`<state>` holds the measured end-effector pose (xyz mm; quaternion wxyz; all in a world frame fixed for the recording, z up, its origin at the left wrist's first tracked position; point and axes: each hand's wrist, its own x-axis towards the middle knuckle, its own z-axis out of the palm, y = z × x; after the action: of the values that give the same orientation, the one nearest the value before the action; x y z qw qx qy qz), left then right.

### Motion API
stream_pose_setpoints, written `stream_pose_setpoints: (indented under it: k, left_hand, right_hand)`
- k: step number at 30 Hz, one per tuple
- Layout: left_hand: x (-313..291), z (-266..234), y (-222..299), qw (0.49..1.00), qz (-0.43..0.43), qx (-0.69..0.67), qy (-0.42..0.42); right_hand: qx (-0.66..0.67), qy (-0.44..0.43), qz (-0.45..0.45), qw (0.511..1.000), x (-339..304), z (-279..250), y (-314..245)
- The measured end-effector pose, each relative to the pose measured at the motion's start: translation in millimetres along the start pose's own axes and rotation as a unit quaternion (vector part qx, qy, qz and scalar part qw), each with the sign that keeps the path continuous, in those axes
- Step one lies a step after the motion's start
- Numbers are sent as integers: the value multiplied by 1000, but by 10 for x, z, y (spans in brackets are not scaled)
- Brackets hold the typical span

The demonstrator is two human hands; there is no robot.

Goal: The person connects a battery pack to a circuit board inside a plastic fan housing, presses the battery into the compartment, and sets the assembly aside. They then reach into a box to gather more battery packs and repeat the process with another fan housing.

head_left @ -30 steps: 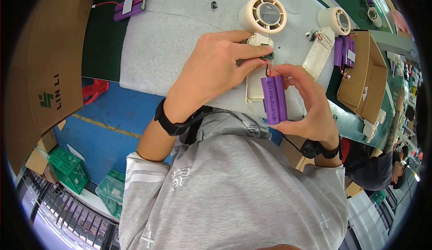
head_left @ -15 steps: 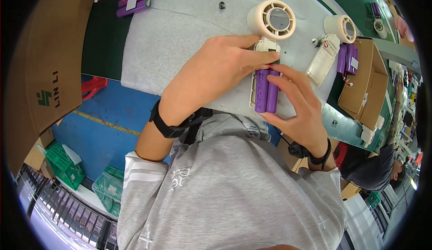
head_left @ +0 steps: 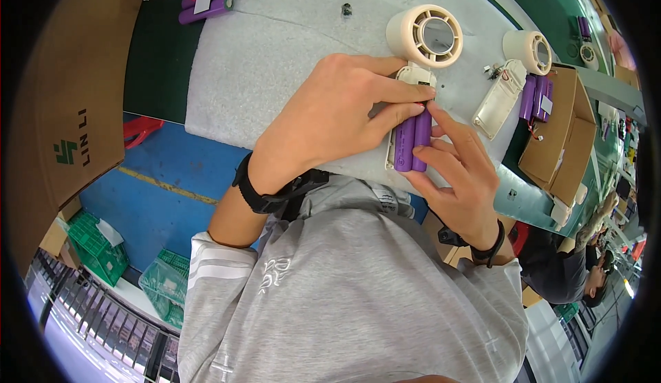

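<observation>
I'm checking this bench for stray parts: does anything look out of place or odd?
A small dark piece lies alone on the white mat, apart from the purple battery pack in the right hand; it looks stray, though I can't tell what it is.

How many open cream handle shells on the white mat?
2: a shell under the purple battery pack, partly hidden by the left hand; another farther right, near the carton. That hand could hide more.
</observation>
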<state>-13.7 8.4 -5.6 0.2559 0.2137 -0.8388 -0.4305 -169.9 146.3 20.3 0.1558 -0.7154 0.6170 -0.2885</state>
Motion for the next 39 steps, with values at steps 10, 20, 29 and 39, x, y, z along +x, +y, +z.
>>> stream_pose_setpoints:
  k: [10, 20, 29, 39]
  left_hand:
    - [61, -59, -7, 999, -25, -22, -33]
    - [69, -71, 30, 998, -28, -48, -26]
    - [-14, -83, 42, 996, -54, -58, -40]
    - [-136, -78, -12, 973, -89, -49, 205]
  right_hand:
    - [29, -69, 95, 993, 131, -9, 4]
    - [69, -99, 71, 990, 180, -98, 47]
    - [-44, -94, -16, 994, 142, -103, -42]
    - [-183, 180, 112, 960, 940, -254, 182]
